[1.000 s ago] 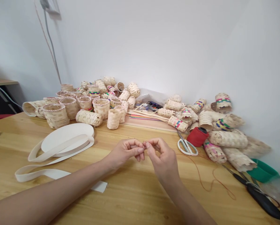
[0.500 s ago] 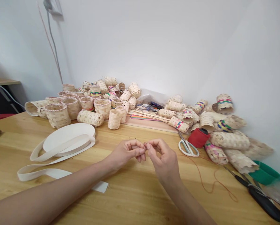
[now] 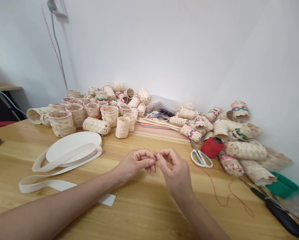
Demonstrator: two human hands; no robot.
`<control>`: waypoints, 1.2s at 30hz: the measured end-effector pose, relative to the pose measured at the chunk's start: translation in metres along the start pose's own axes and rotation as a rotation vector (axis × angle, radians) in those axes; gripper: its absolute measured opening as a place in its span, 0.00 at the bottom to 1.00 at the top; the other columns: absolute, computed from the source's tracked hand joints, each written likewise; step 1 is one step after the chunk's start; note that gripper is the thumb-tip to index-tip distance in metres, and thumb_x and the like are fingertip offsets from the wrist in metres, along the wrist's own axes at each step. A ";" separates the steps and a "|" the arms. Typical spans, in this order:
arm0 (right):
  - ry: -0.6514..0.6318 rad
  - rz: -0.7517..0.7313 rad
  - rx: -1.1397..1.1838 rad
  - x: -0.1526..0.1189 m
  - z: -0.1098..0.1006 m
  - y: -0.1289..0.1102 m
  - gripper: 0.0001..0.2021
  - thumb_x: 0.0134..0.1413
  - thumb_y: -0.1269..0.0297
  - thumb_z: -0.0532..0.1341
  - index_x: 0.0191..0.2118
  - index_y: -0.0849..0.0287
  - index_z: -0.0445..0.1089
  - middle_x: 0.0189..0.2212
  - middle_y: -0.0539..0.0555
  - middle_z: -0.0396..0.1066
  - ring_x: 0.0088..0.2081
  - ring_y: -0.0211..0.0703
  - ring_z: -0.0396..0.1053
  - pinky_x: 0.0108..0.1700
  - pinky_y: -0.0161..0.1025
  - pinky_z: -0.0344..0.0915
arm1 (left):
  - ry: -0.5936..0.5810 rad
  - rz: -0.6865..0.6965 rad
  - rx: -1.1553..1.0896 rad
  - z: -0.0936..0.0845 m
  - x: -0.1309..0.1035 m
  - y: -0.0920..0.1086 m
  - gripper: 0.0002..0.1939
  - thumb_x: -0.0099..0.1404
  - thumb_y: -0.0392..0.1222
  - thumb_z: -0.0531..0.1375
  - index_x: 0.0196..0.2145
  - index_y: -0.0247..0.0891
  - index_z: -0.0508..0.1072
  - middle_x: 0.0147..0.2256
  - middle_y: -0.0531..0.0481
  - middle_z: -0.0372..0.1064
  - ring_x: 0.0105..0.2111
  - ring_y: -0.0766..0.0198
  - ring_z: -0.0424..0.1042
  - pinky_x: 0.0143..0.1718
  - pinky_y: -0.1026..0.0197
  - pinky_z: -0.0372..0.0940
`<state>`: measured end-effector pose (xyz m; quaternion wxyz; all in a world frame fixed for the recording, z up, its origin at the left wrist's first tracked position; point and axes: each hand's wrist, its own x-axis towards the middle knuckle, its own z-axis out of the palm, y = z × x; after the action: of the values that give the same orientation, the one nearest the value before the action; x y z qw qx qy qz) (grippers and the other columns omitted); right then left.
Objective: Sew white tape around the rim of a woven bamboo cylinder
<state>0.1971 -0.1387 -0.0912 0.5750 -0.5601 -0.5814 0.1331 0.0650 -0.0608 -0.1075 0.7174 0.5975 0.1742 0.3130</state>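
My left hand [image 3: 141, 160] and my right hand [image 3: 175, 170] meet over the middle of the table, thumbs and fingertips pinched together. A thin bit of red thread [image 3: 155, 154] shows between their tips; anything smaller held there is hidden by the fingers. More red thread [image 3: 216, 193] loops over the wood to the right of my right hand. Beyond that hand lie the red thread spool [image 3: 212, 147], tipped on its side, and white-handled scissors [image 3: 201, 158]. A flat roll of cream ribbon [image 3: 71, 148] lies left of my left hand, its loose end passing under my forearm.
Small woven baskets [image 3: 61, 123] crowd the back left, and more baskets [image 3: 246, 150] pile up at the right. Thin bamboo strips [image 3: 162, 124] lie between them. A black-handled tool [image 3: 282, 213] and a green ring-shaped roll [image 3: 284, 185] are at the right edge.
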 end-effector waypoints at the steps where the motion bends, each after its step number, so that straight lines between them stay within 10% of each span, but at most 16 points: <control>1: -0.002 -0.003 0.000 0.000 0.000 0.000 0.04 0.54 0.65 0.57 0.30 0.57 0.67 0.27 0.50 0.74 0.32 0.41 0.73 0.36 0.36 0.66 | 0.000 0.001 0.000 0.000 0.000 0.000 0.15 0.52 0.47 0.68 0.29 0.32 0.72 0.23 0.51 0.72 0.22 0.69 0.67 0.28 0.66 0.62; 36: 0.010 0.026 0.009 0.000 0.000 0.000 0.06 0.54 0.63 0.57 0.30 0.57 0.68 0.28 0.52 0.74 0.32 0.42 0.72 0.36 0.37 0.66 | 0.015 -0.010 -0.004 0.002 -0.001 0.002 0.16 0.50 0.48 0.68 0.28 0.32 0.72 0.22 0.50 0.73 0.22 0.68 0.67 0.27 0.65 0.62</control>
<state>0.1967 -0.1386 -0.0912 0.5785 -0.5659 -0.5705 0.1404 0.0650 -0.0629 -0.1056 0.7187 0.5928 0.1823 0.3142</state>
